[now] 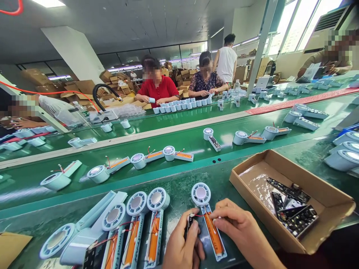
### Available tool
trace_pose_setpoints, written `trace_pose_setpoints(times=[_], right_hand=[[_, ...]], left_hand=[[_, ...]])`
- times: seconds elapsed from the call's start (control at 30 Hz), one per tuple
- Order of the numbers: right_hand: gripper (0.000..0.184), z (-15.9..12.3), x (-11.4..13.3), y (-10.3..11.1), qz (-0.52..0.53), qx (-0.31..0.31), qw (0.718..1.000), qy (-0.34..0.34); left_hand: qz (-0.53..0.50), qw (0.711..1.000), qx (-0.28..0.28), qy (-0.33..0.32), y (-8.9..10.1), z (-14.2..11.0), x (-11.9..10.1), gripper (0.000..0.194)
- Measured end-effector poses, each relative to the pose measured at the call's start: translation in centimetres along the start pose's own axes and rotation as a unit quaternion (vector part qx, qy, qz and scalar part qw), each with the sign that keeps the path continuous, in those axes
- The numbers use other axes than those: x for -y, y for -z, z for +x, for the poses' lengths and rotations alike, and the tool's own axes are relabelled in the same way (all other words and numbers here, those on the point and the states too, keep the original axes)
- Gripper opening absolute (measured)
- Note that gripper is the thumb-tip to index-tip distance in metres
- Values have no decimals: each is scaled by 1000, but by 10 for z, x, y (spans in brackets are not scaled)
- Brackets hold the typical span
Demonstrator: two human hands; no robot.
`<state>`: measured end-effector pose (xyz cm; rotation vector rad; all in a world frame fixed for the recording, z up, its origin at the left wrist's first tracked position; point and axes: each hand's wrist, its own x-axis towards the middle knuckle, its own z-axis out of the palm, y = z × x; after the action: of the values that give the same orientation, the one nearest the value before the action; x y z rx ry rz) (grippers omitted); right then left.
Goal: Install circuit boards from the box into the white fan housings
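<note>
My left hand (183, 239) grips a narrow black circuit board (190, 222) between thumb and fingers. From its top a red wire (199, 215) runs across to my right hand (235, 220), whose thumb and forefinger pinch a small pale wire connector (219, 218). Between my hands lies a light-blue handheld fan body (201, 193), round head away from me. Its handle is uncovered, with an orange battery (214, 235) inside. My right fingertips are right over the battery's upper part.
Several similar fan bodies (155, 200) stand in a row at left. A cardboard box (244, 188) with black circuit boards (297, 216) sits at right. Beyond runs a green conveyor (179, 175) carrying more fan bodies. Co-workers (158, 87) sit across the line.
</note>
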<state>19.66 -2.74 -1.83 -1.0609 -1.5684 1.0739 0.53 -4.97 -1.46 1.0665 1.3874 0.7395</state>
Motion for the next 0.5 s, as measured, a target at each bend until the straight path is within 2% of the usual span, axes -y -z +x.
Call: trace_pose_setpoints(times=[0.07, 0.17, 0.3, 0.4, 0.5], right_hand=[[17, 12, 8, -4, 16, -2, 1000, 24], [17, 26, 23, -10, -28, 39, 999, 10], [11, 29, 28, -19, -159, 61, 985, 9], [15, 25, 20, -24, -229, 62, 970, 60], [17, 22, 10, -27, -251, 75, 960, 100]], left_hand=[[1, 999, -26, -34, 0, 3, 5, 65], [-12, 993, -68, -92, 2, 6, 11, 62], [-67, 993, -41, -88, 4, 5, 13, 74], [-94, 991, -32, -90, 4, 3, 14, 59], [-88, 987, -70, -116, 1, 1, 14, 41]])
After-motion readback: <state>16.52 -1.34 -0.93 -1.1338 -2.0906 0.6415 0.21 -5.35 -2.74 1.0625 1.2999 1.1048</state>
